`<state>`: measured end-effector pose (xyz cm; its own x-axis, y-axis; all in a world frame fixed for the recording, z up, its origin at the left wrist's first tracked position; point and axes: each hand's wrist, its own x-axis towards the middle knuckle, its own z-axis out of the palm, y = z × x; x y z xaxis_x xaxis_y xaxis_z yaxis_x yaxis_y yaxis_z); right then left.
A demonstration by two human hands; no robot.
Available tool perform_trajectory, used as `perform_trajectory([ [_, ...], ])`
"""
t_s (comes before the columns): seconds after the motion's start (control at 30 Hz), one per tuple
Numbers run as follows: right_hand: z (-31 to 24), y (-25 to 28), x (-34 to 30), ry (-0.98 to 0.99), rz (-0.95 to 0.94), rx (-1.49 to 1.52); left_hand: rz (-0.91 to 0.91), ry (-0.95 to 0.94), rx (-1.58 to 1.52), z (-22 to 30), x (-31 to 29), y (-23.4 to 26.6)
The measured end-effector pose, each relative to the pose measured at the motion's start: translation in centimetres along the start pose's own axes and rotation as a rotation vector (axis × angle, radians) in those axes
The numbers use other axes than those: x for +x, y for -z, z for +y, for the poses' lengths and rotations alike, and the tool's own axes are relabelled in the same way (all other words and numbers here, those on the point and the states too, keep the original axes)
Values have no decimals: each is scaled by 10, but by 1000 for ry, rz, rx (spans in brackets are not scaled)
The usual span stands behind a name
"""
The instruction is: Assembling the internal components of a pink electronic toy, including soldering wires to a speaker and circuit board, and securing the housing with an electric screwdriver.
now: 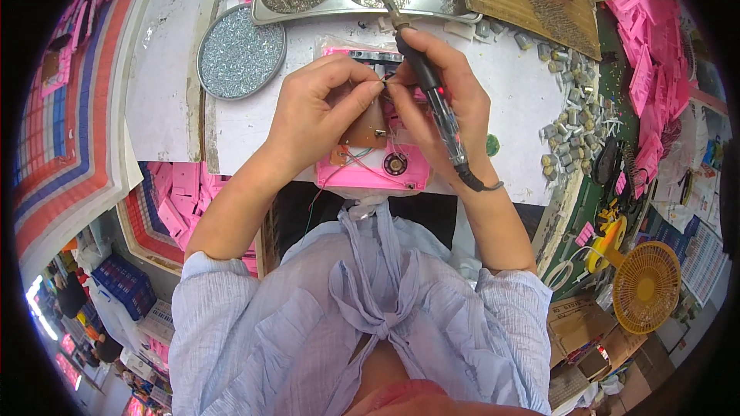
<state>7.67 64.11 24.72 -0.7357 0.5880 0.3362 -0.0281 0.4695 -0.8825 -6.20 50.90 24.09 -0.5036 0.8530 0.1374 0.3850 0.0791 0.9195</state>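
A soldering iron (441, 108) with a black handle is gripped in my right hand (466, 96), its metal tip angled up and away over the far tray. My left hand (320, 108) is closed in a pinch on a thin wire (388, 75), and the right fingertips meet it there. Under both hands lies a pink plastic housing (362, 177). In it are a brown circuit board (358, 137), a small round black speaker (395, 164) and thin coloured wires. My fingers hide much of the housing's far half.
Beyond my hands, a metal tray (362, 14) holds small metal parts. A round dish (208, 77) of silvery pieces stands left. Small motors (574, 119) lie scattered right, near a board covered with screws (539, 8). Pink plastic parts (647, 69) and a yellow fan (646, 289) are farther right.
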Motion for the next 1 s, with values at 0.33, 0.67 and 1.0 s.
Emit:
perform_trajectory([
  [0.33, 0, 54, -22, 183, 115, -65, -38, -107, 267, 4, 7, -8],
  [0.67, 3, 56, -39, 291, -96, -121, -36, -117, 298, 0, 4, -6],
  [1.0, 4, 50, -38, 332, -130, -146, 11, -189, 292, -5, 2, -6],
])
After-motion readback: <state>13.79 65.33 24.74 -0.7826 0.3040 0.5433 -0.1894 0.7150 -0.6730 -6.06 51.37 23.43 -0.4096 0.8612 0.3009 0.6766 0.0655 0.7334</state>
